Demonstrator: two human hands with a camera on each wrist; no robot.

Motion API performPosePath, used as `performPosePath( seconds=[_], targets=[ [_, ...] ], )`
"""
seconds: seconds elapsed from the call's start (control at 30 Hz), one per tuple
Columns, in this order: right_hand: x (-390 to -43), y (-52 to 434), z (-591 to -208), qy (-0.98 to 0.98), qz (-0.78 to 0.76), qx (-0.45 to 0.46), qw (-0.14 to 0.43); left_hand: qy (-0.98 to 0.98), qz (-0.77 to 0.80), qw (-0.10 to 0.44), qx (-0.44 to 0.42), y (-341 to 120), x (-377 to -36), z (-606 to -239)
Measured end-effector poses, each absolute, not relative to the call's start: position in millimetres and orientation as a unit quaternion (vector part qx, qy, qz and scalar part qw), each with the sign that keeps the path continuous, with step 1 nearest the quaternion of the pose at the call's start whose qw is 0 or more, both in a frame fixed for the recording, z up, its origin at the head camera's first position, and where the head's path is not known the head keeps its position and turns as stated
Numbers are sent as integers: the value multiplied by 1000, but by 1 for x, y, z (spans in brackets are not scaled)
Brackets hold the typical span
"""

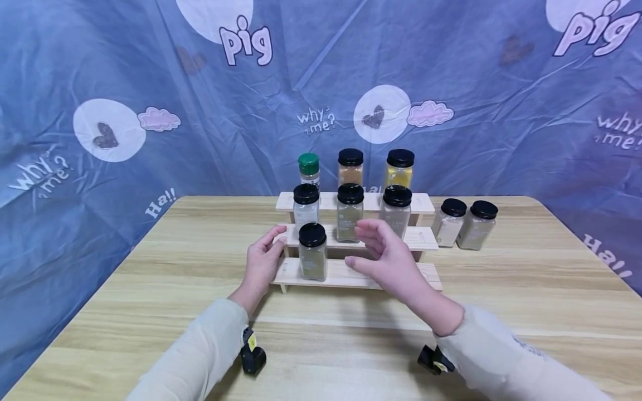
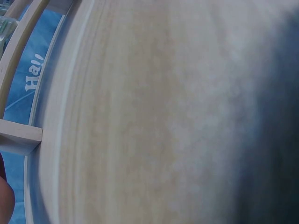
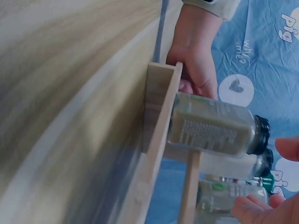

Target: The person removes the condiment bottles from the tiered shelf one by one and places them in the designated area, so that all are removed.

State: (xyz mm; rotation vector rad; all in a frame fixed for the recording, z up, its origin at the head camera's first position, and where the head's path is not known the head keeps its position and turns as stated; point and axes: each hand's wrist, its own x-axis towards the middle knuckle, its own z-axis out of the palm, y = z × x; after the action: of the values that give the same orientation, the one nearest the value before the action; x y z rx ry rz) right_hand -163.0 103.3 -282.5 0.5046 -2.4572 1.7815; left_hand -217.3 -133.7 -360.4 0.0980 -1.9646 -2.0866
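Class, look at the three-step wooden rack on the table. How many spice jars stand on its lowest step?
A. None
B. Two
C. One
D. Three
C. Only one black-lidded jar stands on the lowest step of the rack; the left hand rests at the rack's left end and the right hand hovers open beside the jar.

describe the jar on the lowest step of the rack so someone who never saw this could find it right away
On the wooden table stands a three-step wooden rack holding spice jars. The lowest step jar is the only jar on the front step, at its left end, between the left hand and the right hand. It has a black lid and greenish-grey contents; its neighbours all sit higher, three to a step.
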Motion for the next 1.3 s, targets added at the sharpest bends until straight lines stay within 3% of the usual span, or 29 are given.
performPosePath(
  seconds=[0.6, 1.3],
  targets=[
    [-171, 70, -314, -781, 612, 125, -11, -671, -727, 141, 38, -134, -218, -361],
    [-176, 43, -327, -813, 570, 109, 37, -661, -735, 146, 34, -133, -219, -361]
  ],
)
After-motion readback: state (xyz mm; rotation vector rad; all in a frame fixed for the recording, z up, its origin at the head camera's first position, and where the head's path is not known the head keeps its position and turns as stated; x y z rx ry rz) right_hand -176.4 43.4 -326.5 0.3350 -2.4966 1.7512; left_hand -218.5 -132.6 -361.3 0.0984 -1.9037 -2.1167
